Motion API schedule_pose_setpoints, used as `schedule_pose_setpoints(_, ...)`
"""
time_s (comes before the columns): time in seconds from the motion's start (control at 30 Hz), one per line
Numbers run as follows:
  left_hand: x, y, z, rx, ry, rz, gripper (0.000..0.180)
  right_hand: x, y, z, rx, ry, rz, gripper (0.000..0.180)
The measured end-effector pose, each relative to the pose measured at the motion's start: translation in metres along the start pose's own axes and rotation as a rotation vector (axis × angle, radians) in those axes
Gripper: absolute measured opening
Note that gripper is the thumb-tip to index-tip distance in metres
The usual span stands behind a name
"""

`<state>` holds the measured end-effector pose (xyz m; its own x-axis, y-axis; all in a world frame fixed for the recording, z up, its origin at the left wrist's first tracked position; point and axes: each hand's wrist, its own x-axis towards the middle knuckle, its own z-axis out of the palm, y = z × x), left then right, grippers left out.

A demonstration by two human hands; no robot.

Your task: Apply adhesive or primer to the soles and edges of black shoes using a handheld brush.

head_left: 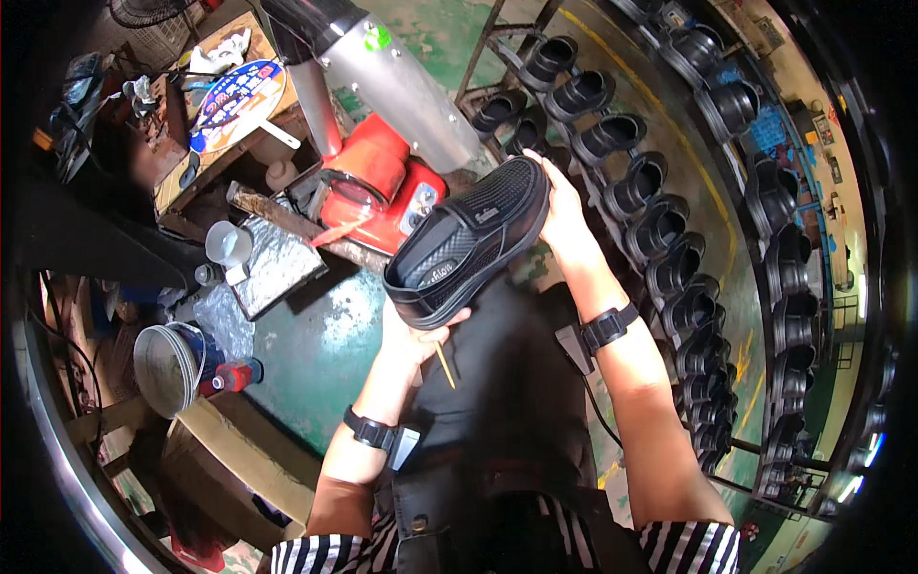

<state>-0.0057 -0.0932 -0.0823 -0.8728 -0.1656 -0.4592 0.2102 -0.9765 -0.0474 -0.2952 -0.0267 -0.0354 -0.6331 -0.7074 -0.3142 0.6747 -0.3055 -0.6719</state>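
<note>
At the lower left of the frame a stack of metal bowls [170, 366] sits beside a red-capped bottle [229, 377]. Above them, a foil-covered block [271, 263] lies on the counter [320, 349]. Right of it is a red machine [378, 187]. At centre, the left hand [413, 335] has its grip closed under the heel of a black shoe [469, 239], with a thin stick [446, 365] below it. The right hand [562, 215] grips the toe. Racks of black shoes [660, 230] fill the right.

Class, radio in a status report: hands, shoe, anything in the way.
Both hands on black shoe: left hand under heel, right hand at toe. Thin stick in left hand. Shoe rack close right; nothing blocking.
</note>
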Motion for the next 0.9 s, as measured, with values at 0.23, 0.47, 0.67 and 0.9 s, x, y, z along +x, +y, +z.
schedule_pose_setpoints(0.23,-0.03,-0.039,0.048,0.408,-0.27,0.214,0.051,-0.064,0.0,-0.042,0.135,0.112,-0.079,0.036)
schedule_pose_setpoints(0.47,-0.035,-0.071,0.052,0.598,-0.362,-0.105,0.069,-0.179,-0.01,-0.054,-0.143,0.26,-0.219,0.038)
schedule_pose_setpoints(0.67,-0.044,-0.105,0.072,0.849,-0.353,-0.067,0.065,-0.288,-0.028,-0.069,-0.142,0.292,-0.381,0.02)
schedule_pose_setpoints(0.9,-0.048,-0.154,0.09,1.035,-0.404,-0.056,0.064,-0.34,-0.038,-0.058,0.126,0.013,-0.11,0.047)
